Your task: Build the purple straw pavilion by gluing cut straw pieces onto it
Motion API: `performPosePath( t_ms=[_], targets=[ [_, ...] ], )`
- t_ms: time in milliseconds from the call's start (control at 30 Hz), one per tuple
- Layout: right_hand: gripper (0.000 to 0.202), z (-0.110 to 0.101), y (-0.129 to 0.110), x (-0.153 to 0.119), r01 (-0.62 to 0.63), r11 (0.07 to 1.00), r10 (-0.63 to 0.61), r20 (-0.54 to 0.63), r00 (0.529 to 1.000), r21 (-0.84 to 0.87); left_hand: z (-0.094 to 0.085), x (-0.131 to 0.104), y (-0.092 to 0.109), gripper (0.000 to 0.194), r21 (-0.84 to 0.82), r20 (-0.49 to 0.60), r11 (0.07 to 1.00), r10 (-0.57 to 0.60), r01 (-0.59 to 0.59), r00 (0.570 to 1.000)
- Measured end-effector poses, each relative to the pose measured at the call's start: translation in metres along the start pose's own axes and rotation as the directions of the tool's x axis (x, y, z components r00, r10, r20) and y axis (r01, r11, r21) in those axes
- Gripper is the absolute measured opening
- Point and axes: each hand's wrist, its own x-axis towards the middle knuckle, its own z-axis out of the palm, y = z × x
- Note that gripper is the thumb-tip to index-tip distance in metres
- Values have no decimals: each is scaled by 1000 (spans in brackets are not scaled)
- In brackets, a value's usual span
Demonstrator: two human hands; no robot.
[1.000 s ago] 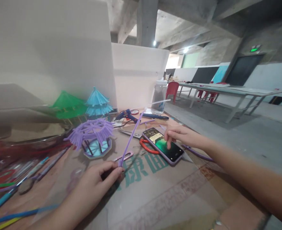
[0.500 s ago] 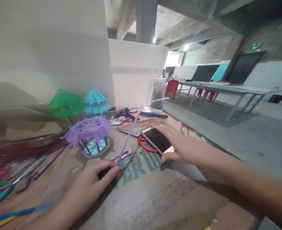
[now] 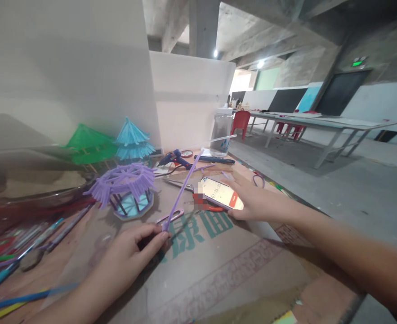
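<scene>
My left hand [image 3: 136,254] pinches the lower end of a long purple pipe cleaner [image 3: 184,186], which slants up to the right. Around the sides of a phone [image 3: 220,193] are the fingers of my right hand [image 3: 248,195]; its screen is lit with a timer and a red button. Red-handled scissors [image 3: 215,208] lie partly under the phone, blades to the left. Left of them stands a purple-roofed pavilion model [image 3: 131,184] on a light-blue octagonal base. A pink metal tool [image 3: 176,216] lies just beyond my left fingertips.
Green [image 3: 90,143] and blue [image 3: 134,141] roofed models stand behind. A glue gun [image 3: 175,158], a dark tool [image 3: 215,159] and a water bottle [image 3: 221,132] are at the far edge. Colored pipe cleaners [image 3: 23,299] lie at left. Red chair [image 3: 241,123] and tables stand beyond.
The phone's screen has gone from dark to lit. My right hand has shifted slightly on the phone, while my left hand keeps the purple pipe cleaner. The view has moved slightly.
</scene>
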Motion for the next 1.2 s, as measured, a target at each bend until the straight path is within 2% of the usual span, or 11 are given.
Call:
performPosePath(
  t_ms=[133, 200, 267, 400, 633, 767, 833, 900, 967, 1067, 1200],
  targets=[
    [89, -1, 18, 7, 6, 999, -4, -53, 999, 44, 0, 2, 0, 42, -1, 16, 1000, 2, -2, 1000],
    [89, -3, 31, 12, -43, 997, 47, -62, 997, 59, 0, 2, 0, 42, -1, 20, 1000, 7, -7, 1000],
    [90, -4, 45, 18, -187, 982, 188, -34, 982, 37, 0, 2, 1, 42, 3, 15, 1000, 8, -8, 1000],
    [88, -5, 70, 29, -435, 900, 436, 66, 898, -23, 0, 2, 2, 41, 0, -5, 1000, 8, -8, 1000],
    [88, -2, 96, 34, -506, 863, 505, 73, 860, -16, 0, 2, 2, 40, -30, 6, 999, 12, -12, 1000],
    [86, -5, 94, 32, -470, 882, 471, 11, 882, -16, 1, 1, 2, 39, -40, 3, 999, 12, -12, 1000],
    [76, -10, 81, 31, -407, 913, 405, -70, 912, -30, 2, 1, 1, 38, -53, -6, 999, 12, -12, 1000],
    [53, -16, 57, 29, -295, 955, 287, -169, 943, -23, 4, 1, 0, 39, -61, -18, 998, 15, -16, 1000],
    [32, -18, 22, 26, -73, 994, 93, -303, 949, 76, 4, 1, 1, 39, -53, -42, 999, 13, -15, 999],
    [27, -12, -40, 20, 200, 940, -139, -225, 964, 276, 2, 0, 2, 39, -49, -100, 999, 1, -6, 995],
    [31, 12, -107, 21, 273, 774, -277, -82, 957, 572, 0, 0, 2, 37, -174, -152, 985, -25, -2, 988]
  ],
)
